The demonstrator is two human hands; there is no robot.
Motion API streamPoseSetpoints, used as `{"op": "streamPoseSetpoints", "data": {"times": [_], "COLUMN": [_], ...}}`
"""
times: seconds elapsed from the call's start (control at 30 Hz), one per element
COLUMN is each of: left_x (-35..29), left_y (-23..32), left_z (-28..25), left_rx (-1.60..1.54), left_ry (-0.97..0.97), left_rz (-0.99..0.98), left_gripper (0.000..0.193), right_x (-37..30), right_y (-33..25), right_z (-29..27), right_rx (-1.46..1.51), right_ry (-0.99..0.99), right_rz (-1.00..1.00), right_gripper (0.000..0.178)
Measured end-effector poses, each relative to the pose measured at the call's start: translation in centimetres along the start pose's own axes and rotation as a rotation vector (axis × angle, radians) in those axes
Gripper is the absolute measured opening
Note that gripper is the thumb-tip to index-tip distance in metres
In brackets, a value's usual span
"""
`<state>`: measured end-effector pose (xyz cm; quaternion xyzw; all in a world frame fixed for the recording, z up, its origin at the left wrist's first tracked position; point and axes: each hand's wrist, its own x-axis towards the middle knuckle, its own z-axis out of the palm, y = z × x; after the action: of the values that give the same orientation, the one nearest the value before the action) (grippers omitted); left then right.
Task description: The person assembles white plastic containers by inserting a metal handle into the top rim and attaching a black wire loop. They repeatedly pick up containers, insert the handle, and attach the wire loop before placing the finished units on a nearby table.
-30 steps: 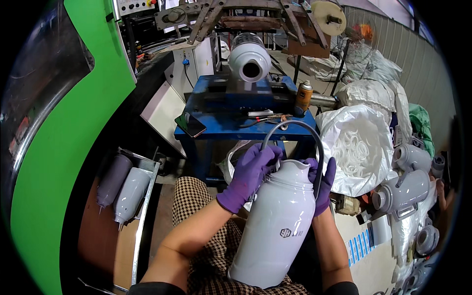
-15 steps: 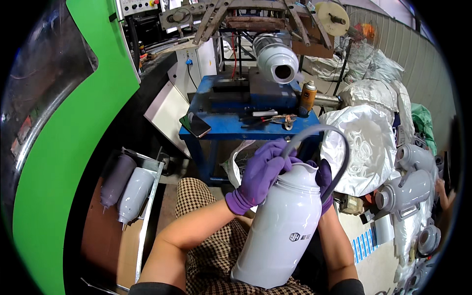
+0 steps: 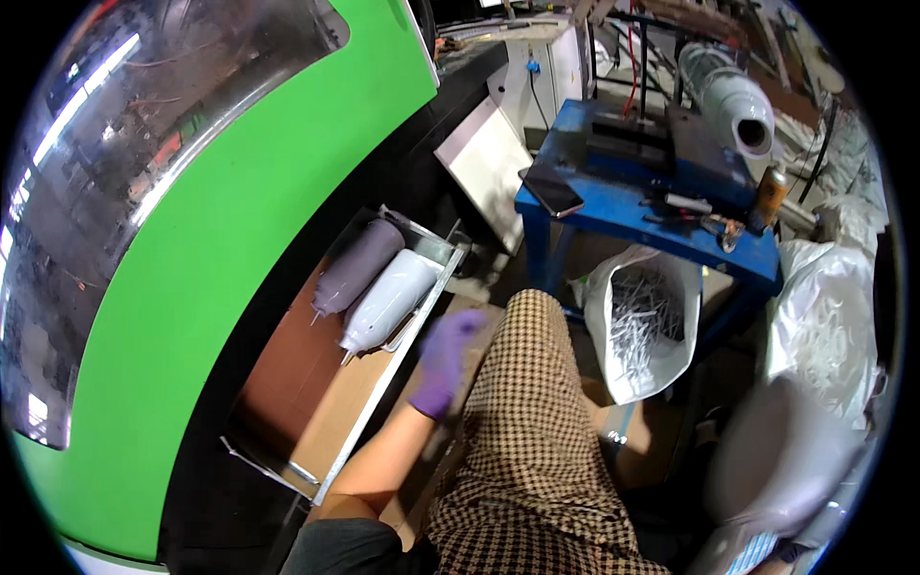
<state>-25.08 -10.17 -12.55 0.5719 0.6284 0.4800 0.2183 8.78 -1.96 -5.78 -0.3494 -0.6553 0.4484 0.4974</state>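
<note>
Head view: tray (image 3: pixel 377 401) at eight o'clock likely stops bottles (image 3: pixel 393 297) rolling; our left hand (image 3: pixel 442 362) beside it looks released; right hand (image 3: pixel 793 552) by the jug (image 3: pixel 781 455), indeterminable.

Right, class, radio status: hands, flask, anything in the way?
Left hand seemingly empty, beside metal-edged tray. Right hand barely visible, by the blurred flask. Tray edge between left hand and bottles.

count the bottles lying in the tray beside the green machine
2. The dark bottle is on the left at the tray's far end; the pale bottle lies next to it on the right. No others show there.
</note>
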Motion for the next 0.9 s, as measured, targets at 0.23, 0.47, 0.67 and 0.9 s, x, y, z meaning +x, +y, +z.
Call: {"op": "streamPoseSetpoints", "data": {"times": [0.23,0.47,0.67,0.9], "left_x": [-3.8,-1.9,4.0,1.4], "left_y": [-30.6,-38.3,-34.7,-32.3], "left_z": [-19.5,-19.8,-14.1,-20.7], "left_rx": [-0.825,-0.945,-0.833,-0.46], "left_ry": [0.597,0.579,0.544,0.926], "left_rz": [-1.059,-1.143,-0.972,-0.56], "left_gripper": [0.051,0.061,0.058,0.031], "right_x": [17.8,19.1,16.6,1.1], "right_y": [10.6,11.4,12.2,7.9], "right_z": [22.6,23.4,17.1,1.6], "right_rx": [-0.78,-0.843,-0.926,-0.987], "right_ry": [-0.225,-0.198,-0.133,0.058], "right_rz": [-0.086,-0.172,-0.182,-0.192], "right_gripper": [0.043,0.042,0.04,0.039]}}
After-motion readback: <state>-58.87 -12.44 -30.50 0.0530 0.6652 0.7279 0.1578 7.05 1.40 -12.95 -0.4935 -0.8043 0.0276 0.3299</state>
